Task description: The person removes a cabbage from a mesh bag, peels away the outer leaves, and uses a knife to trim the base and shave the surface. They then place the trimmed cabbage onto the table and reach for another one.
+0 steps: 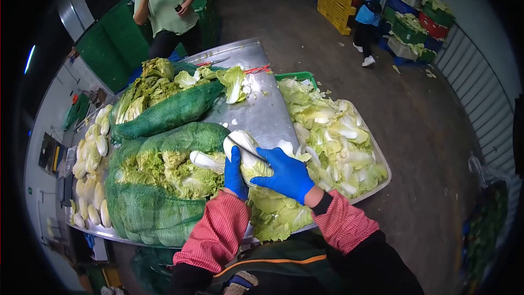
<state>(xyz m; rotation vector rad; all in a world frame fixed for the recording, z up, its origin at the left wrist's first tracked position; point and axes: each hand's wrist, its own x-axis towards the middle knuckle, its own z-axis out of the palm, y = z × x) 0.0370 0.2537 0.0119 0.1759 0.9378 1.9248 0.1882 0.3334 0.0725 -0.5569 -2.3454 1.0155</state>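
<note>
A napa cabbage [240,142] with a white base is tilted over the near edge of the metal table. My left hand [234,175], in a blue glove, is closed around its left side. My right hand [289,175], also blue-gloved, grips a knife [248,152] whose thin dark blade lies across the cabbage; the handle is hidden in the fist. Left of my hands, an open green mesh sack [153,218] is full of leafy cabbages. One pale cabbage [207,161] lies there beside my left hand. Loose outer leaves [278,216] are below my right hand.
A pale bin [386,166] heaped with leaves stands right of the metal table [265,104]. Trimmed cabbages [90,155] line the table's left side. Another mesh sack [174,114] lies farther back. One person [172,5] stands behind the table, another [368,5] near yellow crates [334,0].
</note>
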